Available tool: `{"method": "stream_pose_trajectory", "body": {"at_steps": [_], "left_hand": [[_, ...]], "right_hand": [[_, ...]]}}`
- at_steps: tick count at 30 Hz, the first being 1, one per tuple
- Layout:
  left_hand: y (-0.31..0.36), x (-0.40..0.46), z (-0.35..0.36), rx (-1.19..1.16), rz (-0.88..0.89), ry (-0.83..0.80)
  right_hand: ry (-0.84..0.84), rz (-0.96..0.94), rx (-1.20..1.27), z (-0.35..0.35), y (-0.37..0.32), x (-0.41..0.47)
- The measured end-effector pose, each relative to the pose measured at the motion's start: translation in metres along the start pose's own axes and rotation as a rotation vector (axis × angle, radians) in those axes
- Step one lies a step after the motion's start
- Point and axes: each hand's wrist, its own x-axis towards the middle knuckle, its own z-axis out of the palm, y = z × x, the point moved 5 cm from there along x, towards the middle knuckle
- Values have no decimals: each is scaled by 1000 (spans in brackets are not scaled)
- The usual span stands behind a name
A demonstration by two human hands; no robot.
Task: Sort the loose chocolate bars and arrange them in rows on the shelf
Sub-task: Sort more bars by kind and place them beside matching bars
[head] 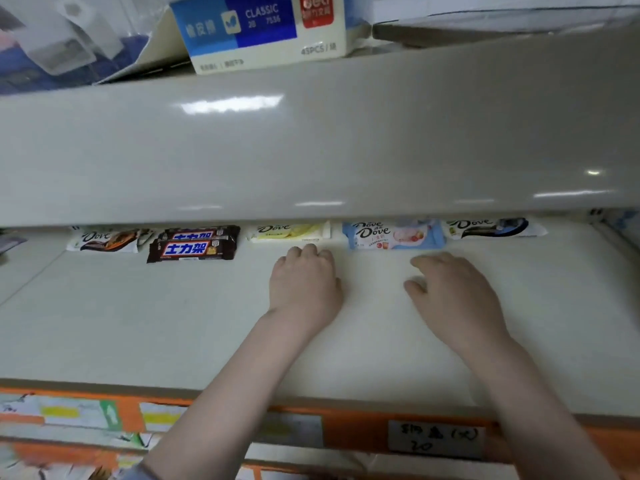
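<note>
Head view of a pale shelf point(173, 323) with both hands laid on it, palms down. The left hand point(304, 285) lies with its fingers point(310, 252) close together and bent at the tips, holding nothing; just beyond those fingertips, barely apart from them, lies the yellow bar point(289, 233). The right hand point(453, 292) rests flat with fingers point(429, 261) relaxed and slightly spread, thumb out to the left, also holding nothing; just beyond its fingertips lies the blue bar point(393, 235). Farther right of the right fingers, at the same depth, lies the white-and-black bar point(491, 228). Left of the left fingers lie two dark bars point(192, 250), one in front of the other and touching, and beyond them to the far left an orange-and-brown bar point(107, 240). All the bars form one row along the back of the shelf, each lengthwise from left to right, their far edges hidden under the upper shelf point(311, 140). On that upper shelf stands a blue box point(263, 29). Below the wrists, the shelf's front edge carries an orange strip point(349, 429) with paper labels point(434, 439).
</note>
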Motion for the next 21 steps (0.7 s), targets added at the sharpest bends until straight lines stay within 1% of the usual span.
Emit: {"method": "stream_pose_trajectory", "body": {"at_steps": [4,8,12,16,21], "left_hand": [[-14,-33,2,-45,-91,-56],[-51,-57,-2,-84,-171,-41],[-98,-89,-5,-137,-238,-30],[-167,-124,-14,-144,-290,34],[-297,-183,-27,-134,-372,118]], "right_hand": [[-21,-23,40,12,-24,-28],[-16,-28,17,17,-53,-42],[-19,-60,-15,24,-99,-60],[-16,-140,-7,34,-173,-74],[-11,-224,61,56,-306,-96]]}}
